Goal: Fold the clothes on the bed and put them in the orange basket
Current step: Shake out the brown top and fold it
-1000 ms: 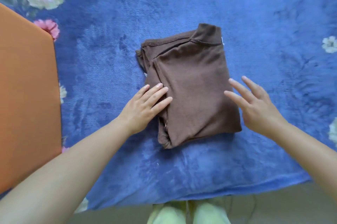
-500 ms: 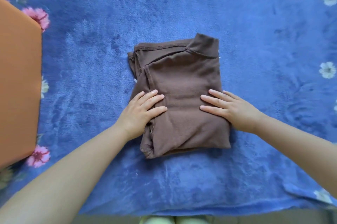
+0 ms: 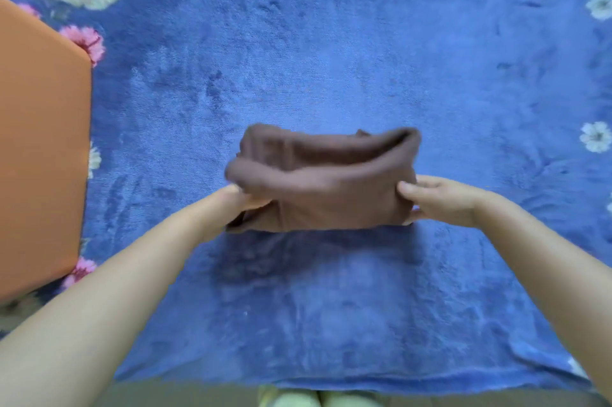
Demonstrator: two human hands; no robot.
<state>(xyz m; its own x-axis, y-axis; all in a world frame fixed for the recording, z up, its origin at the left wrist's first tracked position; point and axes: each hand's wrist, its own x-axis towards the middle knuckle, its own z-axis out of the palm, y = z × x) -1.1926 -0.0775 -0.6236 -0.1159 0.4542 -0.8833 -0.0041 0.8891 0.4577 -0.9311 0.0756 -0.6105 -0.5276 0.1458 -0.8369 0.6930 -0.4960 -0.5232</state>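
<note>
We have one brown garment [image 3: 326, 181] in hand, and it looks folded down to a compact bundle, so the folding of this piece seems nearly or fully done. What is left, as we judge it, is carrying it over to the orange basket [image 3: 43, 148], which sits at the left edge of the view, well apart from the bundle. We see no other loose clothes on the blue flowered blanket [image 3: 331, 42], though the view may not take in the whole bed.

Our left hand [image 3: 236, 199] grips the bundle's left end; its fingers are largely hidden under the cloth, so we cannot say exactly how they lie. Our right hand [image 3: 437, 199] pinches the right end, thumb on top and fingers beneath.

The garment sits in the middle of the blanket, its far edge raised and rolled over in a soft, thick lip, the near edge low against the blanket. The cloth is blurred, plain brown, soft and several layers thick.
</note>
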